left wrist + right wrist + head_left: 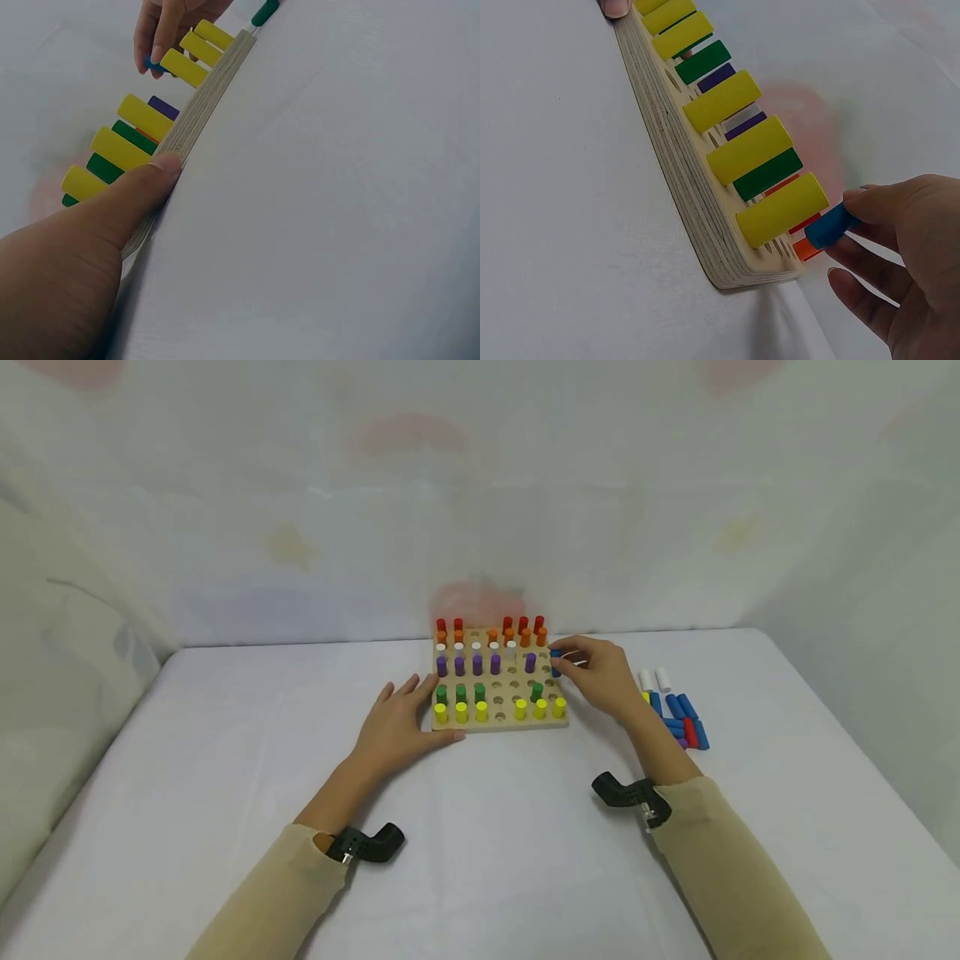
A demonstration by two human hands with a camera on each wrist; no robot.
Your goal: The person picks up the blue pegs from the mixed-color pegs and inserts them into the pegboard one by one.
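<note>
Right hand [603,677] pinching blue peg [556,662] at right edge of board [498,723]; left hand [397,727] flat, fingers relaxed, bracing board. Best lowered upright, straight over an empty hole.

A short blue peg [831,225] hangs pinched at the right edge of the wooden pegboard [498,681], which lies flat, studded with upright coloured pegs.

one pegboard [498,723], two hands, six yellow pegs [521,708].
</note>
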